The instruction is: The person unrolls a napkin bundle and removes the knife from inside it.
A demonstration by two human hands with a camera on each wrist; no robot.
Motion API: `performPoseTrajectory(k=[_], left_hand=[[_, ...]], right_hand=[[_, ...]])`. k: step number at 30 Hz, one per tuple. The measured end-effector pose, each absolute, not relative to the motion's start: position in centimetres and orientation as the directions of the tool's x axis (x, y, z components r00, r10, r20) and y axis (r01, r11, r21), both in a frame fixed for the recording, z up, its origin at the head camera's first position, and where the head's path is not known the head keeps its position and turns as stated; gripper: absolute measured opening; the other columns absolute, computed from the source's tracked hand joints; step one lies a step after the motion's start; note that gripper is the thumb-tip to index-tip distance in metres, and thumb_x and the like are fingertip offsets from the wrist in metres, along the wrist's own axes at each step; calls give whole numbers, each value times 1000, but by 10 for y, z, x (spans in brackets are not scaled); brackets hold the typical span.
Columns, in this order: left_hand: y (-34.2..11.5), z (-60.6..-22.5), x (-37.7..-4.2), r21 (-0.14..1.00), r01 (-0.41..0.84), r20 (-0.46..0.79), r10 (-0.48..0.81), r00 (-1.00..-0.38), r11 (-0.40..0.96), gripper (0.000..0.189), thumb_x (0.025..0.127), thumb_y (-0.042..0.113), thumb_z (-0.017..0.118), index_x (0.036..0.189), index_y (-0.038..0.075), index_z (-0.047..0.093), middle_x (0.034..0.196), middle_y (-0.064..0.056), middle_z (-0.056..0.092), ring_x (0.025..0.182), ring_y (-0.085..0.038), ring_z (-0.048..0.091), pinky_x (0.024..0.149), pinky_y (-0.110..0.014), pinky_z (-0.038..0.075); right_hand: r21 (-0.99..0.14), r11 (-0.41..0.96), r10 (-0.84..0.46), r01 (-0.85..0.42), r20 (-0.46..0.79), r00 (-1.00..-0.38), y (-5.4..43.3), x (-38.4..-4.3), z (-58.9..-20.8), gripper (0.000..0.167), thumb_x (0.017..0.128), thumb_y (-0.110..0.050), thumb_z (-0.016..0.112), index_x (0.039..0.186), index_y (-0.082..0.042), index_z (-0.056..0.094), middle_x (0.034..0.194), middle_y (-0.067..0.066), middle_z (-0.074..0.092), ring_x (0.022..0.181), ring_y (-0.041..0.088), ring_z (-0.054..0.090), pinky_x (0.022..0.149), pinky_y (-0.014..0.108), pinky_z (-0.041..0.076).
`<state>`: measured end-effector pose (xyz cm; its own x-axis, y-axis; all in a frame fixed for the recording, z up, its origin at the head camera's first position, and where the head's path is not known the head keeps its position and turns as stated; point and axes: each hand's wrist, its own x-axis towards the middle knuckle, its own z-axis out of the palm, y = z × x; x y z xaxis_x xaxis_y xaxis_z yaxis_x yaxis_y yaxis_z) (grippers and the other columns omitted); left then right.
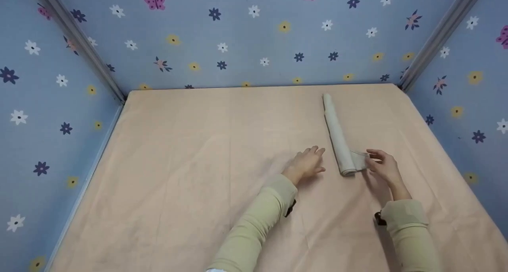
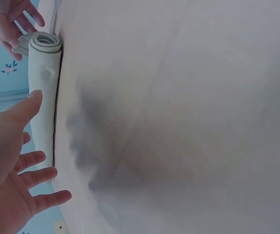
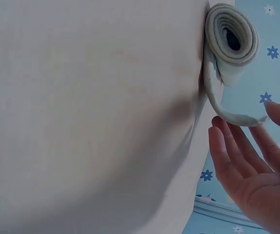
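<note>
A pale grey-green rolled cloth (image 1: 337, 139) lies lengthwise on the covered table, its spiral end facing the person. From its right side a loose flap (image 1: 359, 161) sticks out. The right hand (image 1: 383, 166) holds that flap by its outer edge; in the right wrist view the flap (image 3: 239, 119) is raised, with fingers beneath it and the thumb at its tip. Left of the roll, the left hand (image 1: 305, 164) hovers with spread fingers, apart from the cloth and holding nothing. The roll (image 2: 43, 97) stands beyond its fingertips in the left wrist view.
A peach cover (image 1: 190, 164) with faint creases spreads over the table. Blue panels with flowers and butterflies (image 1: 238, 33) enclose the back and both sides, with grey posts (image 1: 440, 37) at the rear corners.
</note>
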<state>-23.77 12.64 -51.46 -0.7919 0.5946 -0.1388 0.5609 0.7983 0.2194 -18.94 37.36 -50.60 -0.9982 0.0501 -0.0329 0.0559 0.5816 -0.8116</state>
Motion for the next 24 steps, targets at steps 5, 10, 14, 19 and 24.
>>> performPoseTrajectory(k=[5,10,14,19,24], left_hand=[[134,-511,-240,196,586,-146,615,-775,786,65,86,45,51,139,17,28,138,-4,33,123,-19,35,94,-37,38],[140,-508,-245,169,601,-163,623,-765,781,65,86,45,50,140,18,27,140,-3,30,125,-20,33,96,-37,37],[145,-505,-246,146,613,-182,630,-755,777,65,87,47,48,141,18,25,143,-1,26,127,-17,29,97,-37,35],[154,-503,-245,122,629,-166,640,-750,768,63,88,48,45,140,18,27,144,0,24,128,-16,27,96,-36,37],[163,-507,-240,195,610,-151,638,-755,768,63,87,50,44,140,20,27,145,3,21,130,-14,23,97,-36,36]], right_hand=[[-770,637,88,42,19,-996,375,-190,-508,37,90,-12,50,121,7,47,118,29,48,107,41,47,82,36,46],[-749,662,126,27,77,-989,374,-189,-509,33,88,-8,51,117,7,51,118,26,49,109,40,45,87,49,40],[-716,698,124,-19,147,-981,372,-187,-510,29,87,-6,51,113,7,53,116,27,49,109,40,43,88,52,38],[-690,720,94,-73,201,-975,370,-186,-512,27,86,-4,54,110,8,55,116,27,49,113,41,40,90,54,34],[-659,742,10,-119,188,-982,372,-187,-517,30,85,-4,56,112,10,53,121,30,45,115,45,37,93,56,30]])
